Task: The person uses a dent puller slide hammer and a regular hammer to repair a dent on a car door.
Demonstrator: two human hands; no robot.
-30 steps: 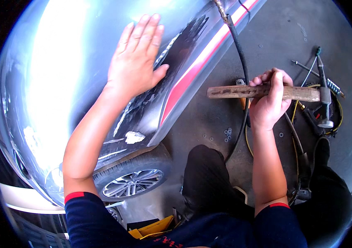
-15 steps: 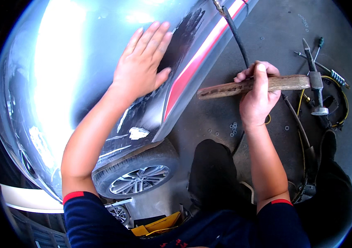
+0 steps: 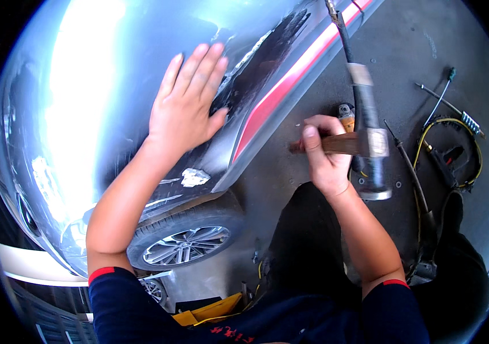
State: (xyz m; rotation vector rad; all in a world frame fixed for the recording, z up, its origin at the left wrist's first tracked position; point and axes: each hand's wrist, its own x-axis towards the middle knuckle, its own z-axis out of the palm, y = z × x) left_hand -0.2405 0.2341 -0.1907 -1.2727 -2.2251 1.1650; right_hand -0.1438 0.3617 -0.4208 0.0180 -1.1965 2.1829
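My left hand (image 3: pixel 188 94) lies flat on the scraped grey car panel (image 3: pixel 135 114), fingers stretched and slightly apart. Dark scuffs and bare streaks run beside its thumb. In my right hand (image 3: pixel 327 160) is a body hammer (image 3: pixel 373 142), gripped by its wooden handle with the thumb along the top. The metal head, blurred by motion, points away at one end and ends in a round flat face nearer me. Between the hammer and the panel runs a red-and-silver sill strip (image 3: pixel 256 120); the hammer is apart from the car.
Below the panel is the car wheel (image 3: pixel 187 246). A black hose (image 3: pixel 345 40) hangs down past the sill. On the floor at right lie a spring-handled rod (image 3: pixel 451 103), a looped yellow cable (image 3: pixel 479 149) and a dark bar (image 3: pixel 413 166). An orange tool (image 3: pixel 346 118) stands behind my right hand.
My right hand has moved left and nearer to me, swinging the hammer so its head is closer to the car. My left hand has slid slightly back and left on the panel.
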